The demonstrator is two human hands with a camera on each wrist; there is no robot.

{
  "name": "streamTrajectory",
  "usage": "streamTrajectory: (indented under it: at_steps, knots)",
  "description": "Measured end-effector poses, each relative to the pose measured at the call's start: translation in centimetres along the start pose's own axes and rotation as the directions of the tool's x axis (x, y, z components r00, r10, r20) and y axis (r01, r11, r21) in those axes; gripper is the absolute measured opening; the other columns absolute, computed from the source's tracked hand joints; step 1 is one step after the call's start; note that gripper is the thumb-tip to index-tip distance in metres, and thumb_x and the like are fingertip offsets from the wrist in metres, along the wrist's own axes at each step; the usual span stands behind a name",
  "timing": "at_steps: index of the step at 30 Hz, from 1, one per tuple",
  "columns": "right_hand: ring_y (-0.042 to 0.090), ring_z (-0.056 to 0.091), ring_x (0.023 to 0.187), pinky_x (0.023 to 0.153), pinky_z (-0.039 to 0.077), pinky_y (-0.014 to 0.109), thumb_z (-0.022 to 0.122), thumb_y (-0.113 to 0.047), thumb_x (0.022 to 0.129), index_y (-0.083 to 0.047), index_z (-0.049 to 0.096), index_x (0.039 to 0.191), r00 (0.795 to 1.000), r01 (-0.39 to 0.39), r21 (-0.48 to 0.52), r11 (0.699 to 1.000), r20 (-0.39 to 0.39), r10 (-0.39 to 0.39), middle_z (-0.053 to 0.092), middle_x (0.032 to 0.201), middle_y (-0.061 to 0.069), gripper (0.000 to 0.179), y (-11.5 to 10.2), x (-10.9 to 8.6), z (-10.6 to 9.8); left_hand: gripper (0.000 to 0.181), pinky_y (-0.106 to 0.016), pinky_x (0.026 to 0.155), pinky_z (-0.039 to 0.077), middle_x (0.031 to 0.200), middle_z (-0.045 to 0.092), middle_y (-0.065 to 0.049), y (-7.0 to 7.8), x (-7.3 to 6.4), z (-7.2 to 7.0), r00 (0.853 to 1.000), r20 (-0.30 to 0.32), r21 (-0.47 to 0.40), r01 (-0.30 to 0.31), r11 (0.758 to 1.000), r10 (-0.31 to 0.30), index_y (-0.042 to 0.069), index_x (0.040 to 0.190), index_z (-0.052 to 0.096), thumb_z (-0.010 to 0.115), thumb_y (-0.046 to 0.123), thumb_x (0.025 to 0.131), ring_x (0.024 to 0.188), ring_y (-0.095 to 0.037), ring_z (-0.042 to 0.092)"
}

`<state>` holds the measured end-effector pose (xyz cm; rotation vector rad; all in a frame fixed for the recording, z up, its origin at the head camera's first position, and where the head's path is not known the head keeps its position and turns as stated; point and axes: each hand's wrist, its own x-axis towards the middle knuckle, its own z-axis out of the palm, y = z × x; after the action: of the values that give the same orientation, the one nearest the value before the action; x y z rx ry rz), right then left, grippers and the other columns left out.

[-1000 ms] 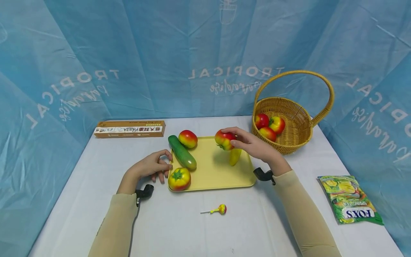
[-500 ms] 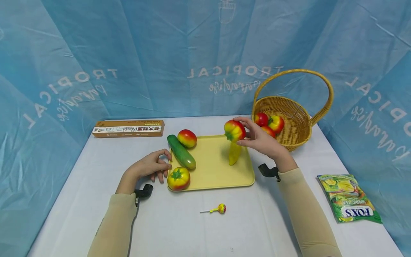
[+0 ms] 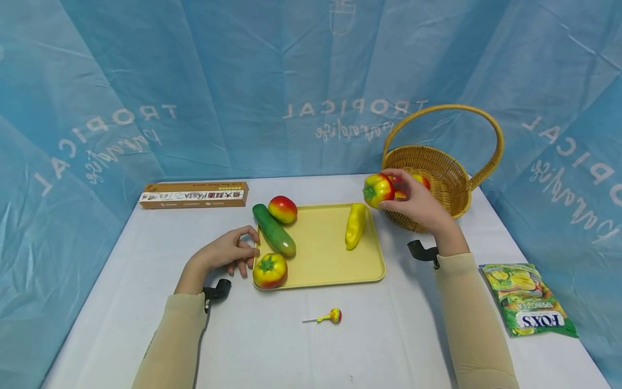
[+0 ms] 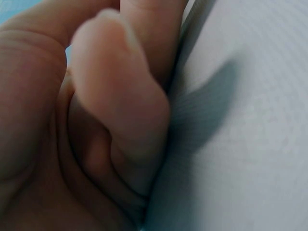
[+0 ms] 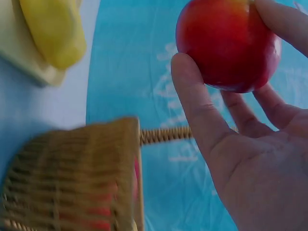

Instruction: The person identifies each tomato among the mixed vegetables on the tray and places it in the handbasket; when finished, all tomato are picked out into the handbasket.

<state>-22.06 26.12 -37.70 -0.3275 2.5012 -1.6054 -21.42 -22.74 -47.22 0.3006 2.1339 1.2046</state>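
On my head feed: right hand, fingers and thumb pinching a glossy, round, red-and-yellow fruit at the palm's ten o'clock.

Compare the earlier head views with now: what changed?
The right hand carried the held red-and-yellow fruit rightward from over the tray towards the basket, uncovering the yellow item. Nothing was released. The left hand, cucumber and lollipop stayed put.

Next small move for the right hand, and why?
Probably shift the right hand rightward, over the opening of the basket: it holds a red-yellow fruit at the basket's left side, and similar fruit shows inside, partly hidden by the hand.
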Motion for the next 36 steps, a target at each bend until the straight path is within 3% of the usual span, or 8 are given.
streamTrajectory:
  at_steps: [2,8,13,17,21,29,36]
  knots:
    - [0.029,0.052,0.142,0.094,0.053,0.014,0.081,-0.024,0.096,-0.021,0.043,0.156,0.999,-0.017,0.006,1.0,-0.033,0.017,0.049,0.156,0.007,0.071,0.0,-0.3,-0.8,0.037,-0.023,0.048,0.051,0.078,0.073,-0.007,0.1,0.0,0.0,1.0,-0.003,-0.002,0.001,1.0,-0.001,0.009,0.13,0.047,0.067,0.025,0.104,0.059,-0.021,0.074]
    - [0.031,0.04,0.155,0.094,0.054,0.012,0.078,-0.019,0.098,-0.027,0.037,0.161,0.993,0.014,0.091,0.996,-0.118,-0.003,0.038,0.163,0.004,0.076,1.0,-1.0,-3.0,0.039,-0.023,0.048,0.051,0.078,0.073,-0.008,0.3,0.0,-0.1,1.0,-0.001,-0.001,0.003,1.0,-0.003,0.007,0.131,0.047,0.068,0.026,0.104,0.059,-0.022,0.074]
    - [0.031,0.039,0.156,0.096,0.053,0.012,0.075,-0.024,0.1,-0.027,0.039,0.161,0.985,-0.014,0.078,0.997,-0.17,0.027,0.035,0.165,0.003,0.07,2.4,-1.2,-4.2,0.039,-0.023,0.048,0.051,0.078,0.073,-0.007,0.3,-0.1,0.1,1.0,-0.002,0.004,0.01,1.0,-0.01,0.008,0.131,0.047,0.067,0.026,0.104,0.059,-0.021,0.073]
    - [0.03,0.041,0.156,0.114,0.051,0.032,0.074,-0.028,0.101,-0.026,0.035,0.162,0.977,-0.07,0.037,0.997,-0.2,0.076,0.033,0.167,0.005,0.073,3.5,-1.1,-4.7,0.038,-0.023,0.049,0.051,0.079,0.073,-0.007,0.1,0.0,0.1,1.0,-0.011,0.01,0.024,1.0,-0.024,0.01,0.131,0.047,0.067,0.027,0.104,0.06,-0.021,0.074]
    - [0.033,0.036,0.159,0.125,0.039,0.055,0.075,-0.032,0.1,-0.024,0.031,0.165,0.965,-0.12,0.014,0.993,-0.234,0.12,0.032,0.17,0.009,0.078,4.4,-0.9,-5.2,0.037,-0.023,0.049,0.051,0.079,0.074,-0.007,-0.1,0.0,0.1,1.0,-0.017,0.005,0.025,1.0,-0.025,0.012,0.13,0.048,0.068,0.028,0.103,0.061,-0.023,0.075]
    - [0.04,0.037,0.155,0.125,0.038,0.059,0.072,-0.032,0.101,-0.02,0.028,0.167,0.943,-0.181,-0.049,0.982,-0.294,0.159,0.032,0.169,0.015,0.08,5.2,-0.9,-6.1,0.038,-0.024,0.048,0.052,0.079,0.074,-0.007,-0.2,0.1,0.1,1.0,-0.015,0.001,0.017,1.0,-0.017,0.011,0.13,0.048,0.068,0.028,0.103,0.06,-0.023,0.075]
    - [0.04,0.03,0.159,0.126,0.034,0.062,0.07,-0.028,0.103,-0.015,0.032,0.165,0.937,-0.171,-0.087,0.981,-0.321,0.136,0.033,0.171,0.015,0.075,5.2,-1.2,-6.2,0.038,-0.023,0.048,0.051,0.078,0.073,-0.007,-0.1,0.0,0.1,1.0,-0.006,-0.002,-0.003,1.0,0.003,0.008,0.131,0.047,0.068,0.026,0.104,0.059,-0.021,0.074]
